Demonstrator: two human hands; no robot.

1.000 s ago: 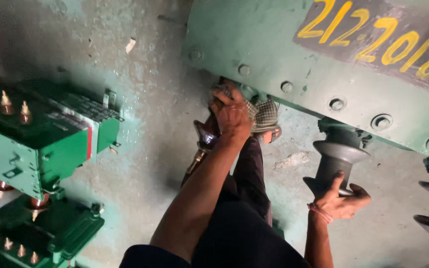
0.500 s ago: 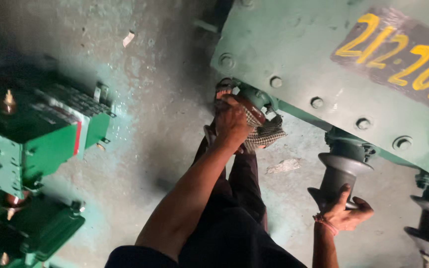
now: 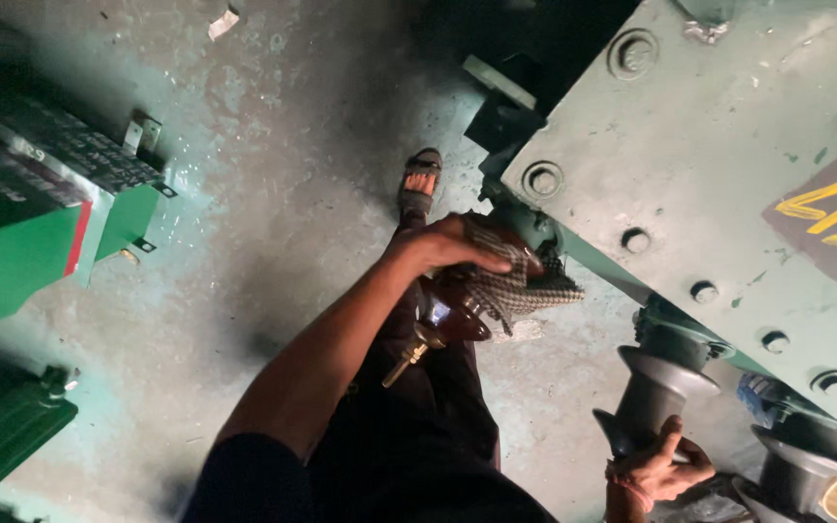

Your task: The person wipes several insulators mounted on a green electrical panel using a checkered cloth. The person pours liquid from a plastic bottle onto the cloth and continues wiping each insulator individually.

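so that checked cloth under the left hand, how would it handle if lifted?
Probably floppy: the checked cloth drapes and folds over the brown insulator under the left hand. Likely light, as its frayed edge hangs loose. It looks unlikely to slip, being coarse woven fabric, though it could snag on the bolts.

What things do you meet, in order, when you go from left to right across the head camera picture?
Green box → left hand on a checked cloth → grey ribbed insulator held by the right hand → big green tank with bolts.
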